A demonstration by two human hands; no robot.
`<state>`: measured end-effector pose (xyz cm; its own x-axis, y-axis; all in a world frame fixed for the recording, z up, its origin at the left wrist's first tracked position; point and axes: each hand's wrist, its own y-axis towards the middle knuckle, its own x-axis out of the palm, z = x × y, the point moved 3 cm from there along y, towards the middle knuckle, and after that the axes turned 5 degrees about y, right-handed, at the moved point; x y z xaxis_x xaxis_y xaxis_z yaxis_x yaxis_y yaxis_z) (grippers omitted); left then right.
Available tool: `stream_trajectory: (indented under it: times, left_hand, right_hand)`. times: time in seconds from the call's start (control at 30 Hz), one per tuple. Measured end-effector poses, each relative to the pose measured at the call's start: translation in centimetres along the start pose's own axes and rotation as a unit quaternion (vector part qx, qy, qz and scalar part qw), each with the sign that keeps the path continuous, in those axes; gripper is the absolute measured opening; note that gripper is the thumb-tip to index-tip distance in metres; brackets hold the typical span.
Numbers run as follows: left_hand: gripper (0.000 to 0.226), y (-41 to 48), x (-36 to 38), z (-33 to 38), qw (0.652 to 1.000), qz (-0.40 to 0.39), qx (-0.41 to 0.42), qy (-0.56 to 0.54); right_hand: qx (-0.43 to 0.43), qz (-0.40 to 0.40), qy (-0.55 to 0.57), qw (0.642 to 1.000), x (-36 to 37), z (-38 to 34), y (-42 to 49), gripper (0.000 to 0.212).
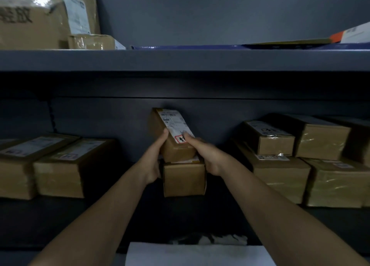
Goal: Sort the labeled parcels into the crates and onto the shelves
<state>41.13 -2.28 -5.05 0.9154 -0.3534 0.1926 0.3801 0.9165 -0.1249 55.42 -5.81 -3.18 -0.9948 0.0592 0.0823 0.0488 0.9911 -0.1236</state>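
Note:
A small brown cardboard parcel [170, 131] with a white label on top is held between both hands in the middle of the lower shelf. My left hand [155, 159] grips its left side, thumb up along the edge. My right hand [208, 155] grips its right side, with the thumb on the label. The parcel sits tilted on top of a second brown box [184, 179] that stands on the dark shelf [120, 215]. The fingers behind both boxes are hidden.
Two taped boxes [58, 167] lie on the lower shelf at left. A stack of several boxes [300, 159] fills the right. The upper shelf [180, 59] holds large cartons [40, 19] at left and a flat package [300, 41] at right. A white sheet [196, 253] lies below.

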Motion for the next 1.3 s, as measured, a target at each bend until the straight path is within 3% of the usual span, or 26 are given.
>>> stream_trajectory:
  times: [0.13,0.23,0.33,0.43,0.53,0.67,0.73,0.83,1.03,1.13,1.3]
  left_hand:
    - [0.039,-0.2,-1.9,0.3,0.999,0.053,0.000,-0.011]
    - [0.050,0.1,-3.5,-0.8,0.995,0.057,-0.031,-0.072]
    - [0.063,0.2,-3.8,-2.1,0.991,0.045,-0.047,-0.117]
    - [0.057,0.0,-3.6,-2.2,0.989,0.032,-0.021,-0.144]
    - [0.055,-0.5,-3.5,-2.0,0.986,0.021,0.006,-0.168]
    - [0.049,-2.2,-2.6,-1.7,0.979,0.006,0.054,-0.196]
    - [0.039,-3.4,-1.7,-1.3,0.977,0.017,0.074,-0.199]
    - [0.033,-5.5,0.6,-0.9,0.972,0.011,0.079,-0.221]
    - [0.044,-11.7,7.8,-1.7,0.967,-0.023,0.107,-0.229]
    - [0.042,-14.9,12.3,-3.4,0.973,-0.047,0.104,-0.200]
    - [0.037,-18.1,21.4,-7.4,0.983,-0.109,0.069,-0.133]
  right_hand:
    - [0.012,0.053,0.045,0.998,-0.8,0.8,0.6,0.048]
    - [0.062,0.112,0.006,0.992,-1.6,2.8,0.7,0.047]
    - [0.115,0.069,0.016,0.991,-1.0,4.4,0.8,0.056]
    - [0.111,0.058,0.029,0.992,-1.1,4.1,0.0,0.045]
    - [0.063,0.060,0.053,0.995,-1.9,3.5,-0.4,0.049]
    - [-0.065,0.073,0.095,0.991,-3.3,2.5,-2.1,0.073]
    - [-0.100,0.083,0.105,0.986,-4.1,1.9,-4.0,0.065]
    - [-0.131,0.090,0.086,0.984,-5.2,1.1,-7.4,0.059]
    - [-0.190,0.108,0.053,0.974,-9.5,0.3,-16.2,0.057]
    - [-0.168,0.133,0.050,0.975,-13.5,1.5,-21.4,0.059]
    - [-0.135,0.213,0.069,0.965,-22.5,3.7,-30.9,0.043]
